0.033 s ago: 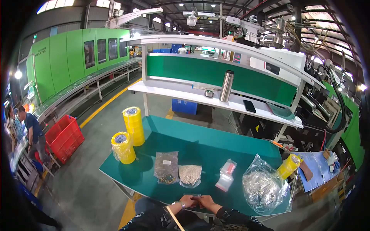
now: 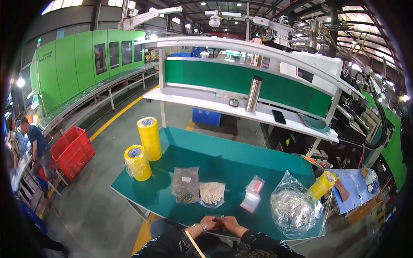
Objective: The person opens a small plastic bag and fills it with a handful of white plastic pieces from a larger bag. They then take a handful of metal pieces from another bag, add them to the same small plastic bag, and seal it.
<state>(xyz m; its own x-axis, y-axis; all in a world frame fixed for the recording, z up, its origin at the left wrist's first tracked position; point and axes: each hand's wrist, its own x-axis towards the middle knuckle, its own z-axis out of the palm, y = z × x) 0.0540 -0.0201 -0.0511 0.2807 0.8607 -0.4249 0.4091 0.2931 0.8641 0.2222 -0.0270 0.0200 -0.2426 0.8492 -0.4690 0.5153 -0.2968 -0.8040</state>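
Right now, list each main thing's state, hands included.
Silver cylindrical metal flask, upright, capped
Black rectangular phone, flat, screen dark
Nearer-left yellow cylindrical roll stack, upright, film-wrapped
Farther-left yellow cylindrical roll stack, upright
Far-right yellow cylindrical roll stack, tilted
Clear plastic bag of pale bits, filled, flat
Greyish rectangular plastic bag, lying flat
Large clear plastic bag, bulging
Bare left hand, hold unclear
Bare right hand, hold unclear
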